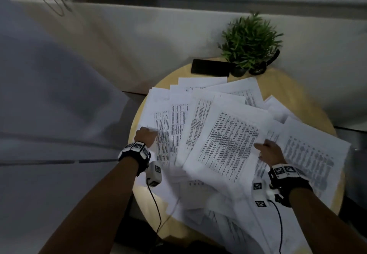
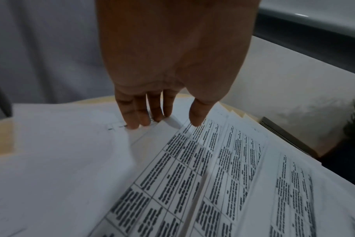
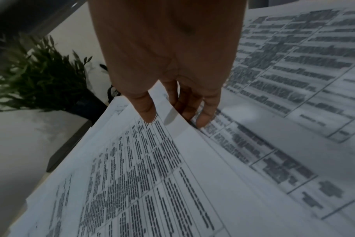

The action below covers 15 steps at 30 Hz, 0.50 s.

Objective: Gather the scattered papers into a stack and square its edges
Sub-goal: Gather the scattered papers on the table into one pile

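- I see my right hand (image 3: pixel 168 64) pinching the edge of the fanned papers (image 1: pixel 224 134): thumb on top, fingers (image 3: pixel 205 115) beneath.
- Left hand (image 2: pixel 172 64) relaxed, straight fingertips (image 2: pixel 132 121) touching sheets at the fan's far side.
- Papers overlap loosely between both hands on the round table (image 1: pixel 297 94).

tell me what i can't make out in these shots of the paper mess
- Text on the papers: blurred and too small in every view.
- Sheets at the near table edge, head view: motion-blurred, count unclear.
- Right hand fingers: wrist view, partly tucked behind a lifted sheet.
- Dark looped object beside the plant: head view, half hidden by leaves.
- Phone screen: dark.
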Each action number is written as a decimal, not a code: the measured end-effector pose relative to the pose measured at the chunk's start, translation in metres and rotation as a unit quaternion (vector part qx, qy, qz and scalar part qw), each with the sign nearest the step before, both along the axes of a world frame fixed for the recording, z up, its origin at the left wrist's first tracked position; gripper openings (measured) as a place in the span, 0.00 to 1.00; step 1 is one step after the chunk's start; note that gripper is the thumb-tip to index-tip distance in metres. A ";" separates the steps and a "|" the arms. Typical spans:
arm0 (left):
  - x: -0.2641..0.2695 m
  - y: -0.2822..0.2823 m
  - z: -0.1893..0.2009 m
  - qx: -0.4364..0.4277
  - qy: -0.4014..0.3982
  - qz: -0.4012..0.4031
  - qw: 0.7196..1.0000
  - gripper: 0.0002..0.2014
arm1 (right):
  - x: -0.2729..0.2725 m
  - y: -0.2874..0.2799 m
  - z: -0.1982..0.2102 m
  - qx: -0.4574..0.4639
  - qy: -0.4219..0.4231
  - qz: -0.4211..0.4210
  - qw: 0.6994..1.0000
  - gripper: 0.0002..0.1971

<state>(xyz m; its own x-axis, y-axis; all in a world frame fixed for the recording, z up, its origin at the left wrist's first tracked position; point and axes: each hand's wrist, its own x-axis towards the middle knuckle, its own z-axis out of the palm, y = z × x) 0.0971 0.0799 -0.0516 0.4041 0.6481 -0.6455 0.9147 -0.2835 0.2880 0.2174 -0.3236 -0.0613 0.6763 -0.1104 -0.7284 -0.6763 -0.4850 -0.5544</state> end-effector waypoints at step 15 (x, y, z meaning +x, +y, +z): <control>0.026 0.022 -0.017 0.017 -0.095 0.008 0.995 0.31 | -0.019 0.128 -0.012 -0.127 -0.101 0.135 0.978 0.48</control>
